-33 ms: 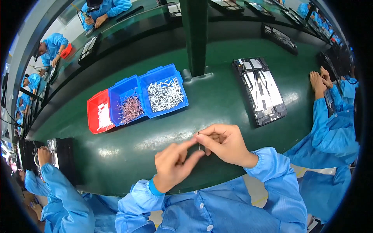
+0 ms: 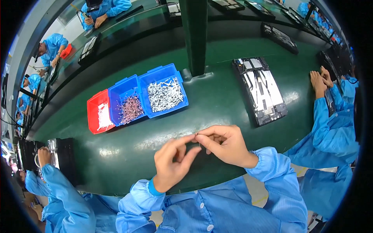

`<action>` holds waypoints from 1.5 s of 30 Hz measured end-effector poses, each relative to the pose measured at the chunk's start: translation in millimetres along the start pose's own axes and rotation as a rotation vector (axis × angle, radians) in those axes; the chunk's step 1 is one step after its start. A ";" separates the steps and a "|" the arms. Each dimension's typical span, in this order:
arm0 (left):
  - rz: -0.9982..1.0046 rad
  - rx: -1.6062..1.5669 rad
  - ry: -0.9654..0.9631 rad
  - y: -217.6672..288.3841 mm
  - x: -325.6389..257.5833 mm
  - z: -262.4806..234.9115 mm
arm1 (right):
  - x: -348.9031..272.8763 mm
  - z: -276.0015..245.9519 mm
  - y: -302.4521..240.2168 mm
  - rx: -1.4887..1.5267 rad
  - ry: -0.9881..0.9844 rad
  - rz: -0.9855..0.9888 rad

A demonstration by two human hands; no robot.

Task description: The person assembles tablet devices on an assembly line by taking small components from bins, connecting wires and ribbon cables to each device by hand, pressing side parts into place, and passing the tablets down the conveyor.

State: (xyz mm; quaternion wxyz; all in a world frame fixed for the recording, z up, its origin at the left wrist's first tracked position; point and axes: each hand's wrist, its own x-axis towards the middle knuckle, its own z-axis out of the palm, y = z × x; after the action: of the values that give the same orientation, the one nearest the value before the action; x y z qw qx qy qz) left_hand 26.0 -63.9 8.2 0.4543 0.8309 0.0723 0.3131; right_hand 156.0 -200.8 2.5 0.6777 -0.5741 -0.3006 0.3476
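On our side of the post (image 2: 195, 39), our right hand (image 2: 227, 146) is holding its grip narrow, thumb and forefinger pinching a tiny dark part (image 2: 197, 134). Something thin is showing just below it, too fine for us to make out. Our left hand (image 2: 171, 160) is holding its grip wider: its forefinger tip is meeting the right fingertips, or nearly so, while its thumb is standing apart. Both hands are hovering over the surface (image 2: 221, 101).

By our judgement, we are midway through handling this one part: it is sitting between our fingers and is not yet being let go. Left of the post and nearer us, three bins are standing in a row, all holding plenty: the red bin (image 2: 94, 112) is holding white pieces (image 2: 104, 116), the middle blue bin (image 2: 122, 91) copper-coloured ones and the right blue bin (image 2: 157, 77) silver ones. Much, then, is remaining loose.

Right of the post, an open unit (image 2: 261, 91) is lying with neither of our hands touching it; whether any pieces are already sitting inside, we are unable to tell. Farther right of the post, a neighbour's hands (image 2: 318, 83) are working; far left of it, another neighbour's hand (image 2: 44, 156) is resting by a dark case.
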 end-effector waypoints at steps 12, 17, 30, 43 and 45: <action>-0.481 -0.591 -0.111 -17.1 4.5 -5.3 | 0.4 -0.8 -5.1 -0.502 -0.020 -0.355; -0.429 -0.584 -0.062 -18.9 3.9 -1.6 | -1.0 3.6 -9.9 -0.513 0.071 -0.334; -0.324 -0.481 -0.019 -12.6 -0.8 2.1 | -0.4 2.3 -3.5 -0.497 0.056 -0.495; 0.165 0.320 -0.032 -6.8 10.5 -0.1 | -4.7 -29.6 -30.7 -0.488 -0.111 -0.287; 0.106 0.273 -0.034 -10.5 12.5 4.4 | 3.8 -55.6 -38.2 -0.334 -0.238 -0.062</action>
State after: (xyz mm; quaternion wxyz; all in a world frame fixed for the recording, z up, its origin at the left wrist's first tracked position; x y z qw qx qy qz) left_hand 40.2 -56.0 3.8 0.3212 0.8928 0.0626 0.3096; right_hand 207.8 -233.1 31.3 0.5431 -0.6238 -0.4496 0.3374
